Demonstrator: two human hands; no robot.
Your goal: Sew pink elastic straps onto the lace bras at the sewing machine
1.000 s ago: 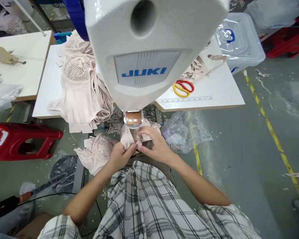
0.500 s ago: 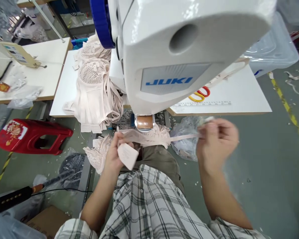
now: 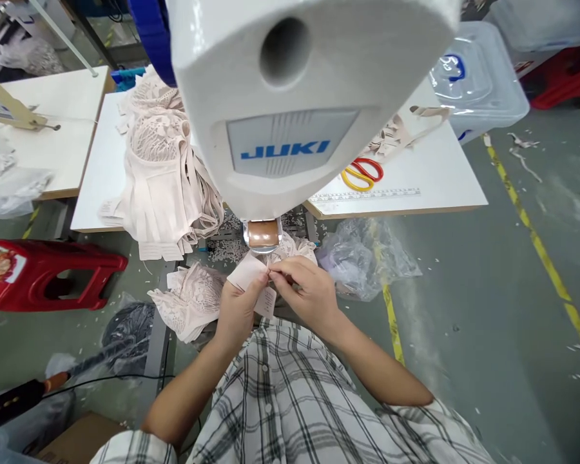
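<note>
Pinching pale cloth point(image 3: 245, 270) with both hands, low in the middle of the frame

At the far left of the frame, a red stool point(image 3: 43, 258) lies below a neighbouring table point(image 3: 72, 103), which carries a cream-coloured device point(image 3: 9, 106) and some plastic. In the lower left corner are a black handle point(image 3: 14, 396) and a cardboard box point(image 3: 82, 438). Left of the middle, a tall pile of pale bras point(image 3: 159, 161) covers much of a white worktop point(image 3: 96, 174) and hangs over its front edge. Below the pile, a lace bra point(image 3: 193, 299) lies just beside the left hand point(image 3: 239, 306).

That hand's thumb and fingers are closed on the pale cloth, near the centre of the frame and just below the head of a white sewing machine point(image 3: 198, 96). A small white label point(image 3: 267, 303) with print too small to read hangs beneath the thumbs. From the right, the right hand point(image 3: 314, 293) meets the left, its thumb and forefinger pinched on the edge of the cloth. More lace point(image 3: 294, 248) shows behind its knuckles.

Farther right, a clear plastic bag point(image 3: 367, 264) sits below the worktop's right part, where red-and-yellow scissors point(image 3: 357, 188) lie beside a ruler point(image 3: 381, 195). A lidded clear box point(image 3: 483, 84) stands at upper right; yellow tape point(image 3: 536, 247) runs along the floor below it.
</note>
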